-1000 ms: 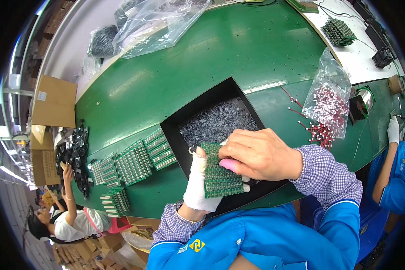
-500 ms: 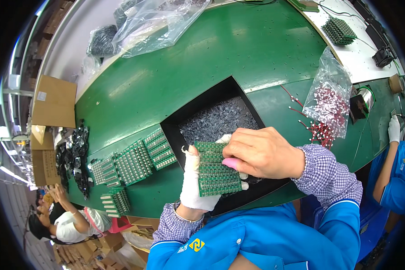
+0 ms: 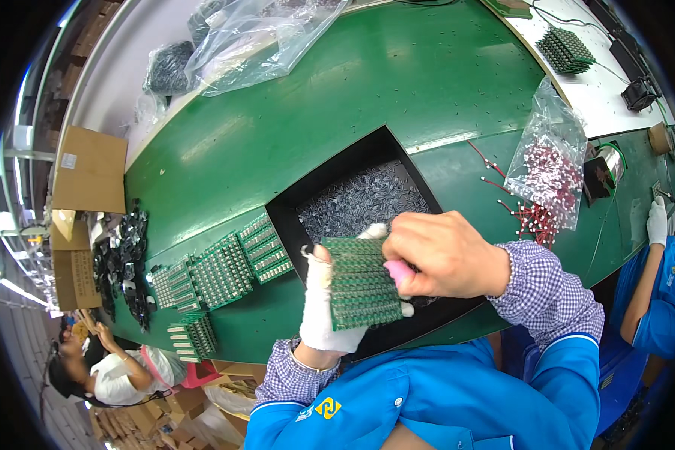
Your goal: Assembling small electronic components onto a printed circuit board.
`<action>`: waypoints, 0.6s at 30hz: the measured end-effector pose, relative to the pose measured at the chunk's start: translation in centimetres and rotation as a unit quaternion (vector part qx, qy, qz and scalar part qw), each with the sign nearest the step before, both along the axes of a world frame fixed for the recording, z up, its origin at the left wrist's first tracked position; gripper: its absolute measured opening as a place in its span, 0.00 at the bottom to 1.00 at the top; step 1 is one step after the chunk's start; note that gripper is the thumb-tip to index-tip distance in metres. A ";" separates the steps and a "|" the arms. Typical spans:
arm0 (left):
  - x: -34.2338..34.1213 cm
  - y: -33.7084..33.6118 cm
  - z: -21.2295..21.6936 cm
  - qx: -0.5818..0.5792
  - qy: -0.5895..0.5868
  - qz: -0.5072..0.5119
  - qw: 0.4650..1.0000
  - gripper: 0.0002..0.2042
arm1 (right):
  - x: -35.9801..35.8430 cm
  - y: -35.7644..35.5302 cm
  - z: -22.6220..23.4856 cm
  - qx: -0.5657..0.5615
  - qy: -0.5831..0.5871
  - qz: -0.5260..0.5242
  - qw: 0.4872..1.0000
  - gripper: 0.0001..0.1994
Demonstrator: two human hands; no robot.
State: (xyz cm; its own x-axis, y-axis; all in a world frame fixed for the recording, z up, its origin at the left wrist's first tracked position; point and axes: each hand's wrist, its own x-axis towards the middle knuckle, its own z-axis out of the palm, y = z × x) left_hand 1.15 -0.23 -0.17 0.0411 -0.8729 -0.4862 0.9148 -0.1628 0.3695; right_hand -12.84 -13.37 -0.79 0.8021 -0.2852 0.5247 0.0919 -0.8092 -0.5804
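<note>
Both hands raised over black tray | left hand grips circuit board | right hand pinches its edge

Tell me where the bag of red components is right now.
In the head view, the clear bag of red components lies on the green table to the person's right, just beyond the black tray, with loose red pieces beside it.

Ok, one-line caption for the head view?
Gloved left hand holds green circuit board panel; right hand touches it over black tray.
</note>
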 end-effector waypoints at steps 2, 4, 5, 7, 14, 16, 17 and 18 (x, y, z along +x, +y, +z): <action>0.3 0.0 -0.1 -0.005 0.000 -0.001 1.000 0.38 | 0.0 0.0 -0.1 0.006 -0.006 0.002 1.000 0.05; 0.5 0.1 -0.1 -0.016 0.000 -0.001 1.000 0.39 | 0.1 0.0 -0.2 0.017 -0.018 0.008 1.000 0.05; 0.6 0.1 -0.1 -0.022 0.000 -0.001 1.000 0.39 | 0.1 0.0 -0.3 0.023 -0.025 0.011 0.999 0.05; 0.3 0.0 0.2 -0.008 -0.040 -0.002 0.999 0.39 | 0.5 0.2 -0.5 0.010 -0.029 0.010 0.999 0.05; 0.1 0.3 0.3 0.019 -0.131 -0.024 0.991 0.39 | 0.3 0.1 0.2 0.022 0.018 0.034 0.999 0.05; 0.3 0.5 0.1 0.013 -0.121 -0.030 0.992 0.39 | 0.3 0.0 0.3 0.038 0.037 0.042 0.998 0.05; 0.4 0.5 -0.1 0.009 -0.105 -0.035 0.994 0.39 | 0.4 0.0 0.1 0.041 0.027 0.041 0.998 0.05; 0.5 0.6 -0.3 0.004 -0.089 -0.039 0.995 0.39 | 0.4 -0.1 0.0 0.045 0.018 0.039 0.998 0.05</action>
State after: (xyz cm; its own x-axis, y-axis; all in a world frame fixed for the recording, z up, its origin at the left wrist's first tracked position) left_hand 1.64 0.36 -0.45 0.0591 -0.8725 -0.4851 0.8193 -0.2352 0.5228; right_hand -12.39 -13.42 -0.79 0.8412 -0.2659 0.4708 0.1313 -0.7442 -0.6549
